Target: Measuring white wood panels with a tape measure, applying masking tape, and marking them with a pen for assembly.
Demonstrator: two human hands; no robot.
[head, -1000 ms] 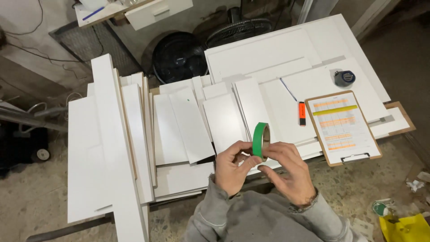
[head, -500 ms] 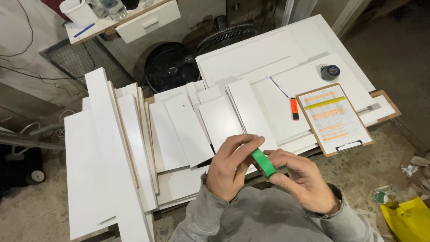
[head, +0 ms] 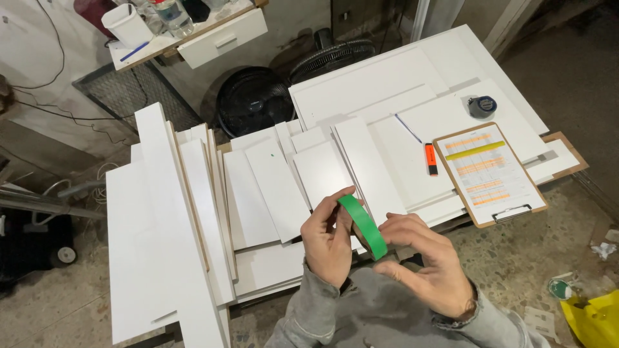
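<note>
1. While both hands work close together above the near edge of the table, the left hand (head: 330, 240) curls its fingers and thumb around the upper end of a green roll of tape (head: 363, 225).
2. The right hand (head: 431, 265) pinches the lower end of the same roll, fingers bent and closed against it, so the roll is gripped between the two hands and tilted on edge, clear of the table.
3. Grey sleeves (head: 387, 319) cover both arms up to the wrists.
4. Just beyond the hands, narrow white boards (head: 277, 187) lie side by side on the table (head: 412, 77), overlapping one another.
5. Toward the left edge, longer white boards (head: 164, 212) are stacked and reach past the near edge.
6. Right of the hands, a clipboard (head: 493, 173) with a printed sheet rests near the right edge of the table.
7. An orange marker (head: 431, 158) lies just left of the clipboard, and a pen (head: 407, 128) lies beyond it.
8. A tape measure (head: 481, 106) sits toward the far right corner.
9. Past the far edge, a black fan (head: 255, 102) stands on the floor.
10. A yellow bag (head: 596, 319) lies on the floor at the lower right.
</note>
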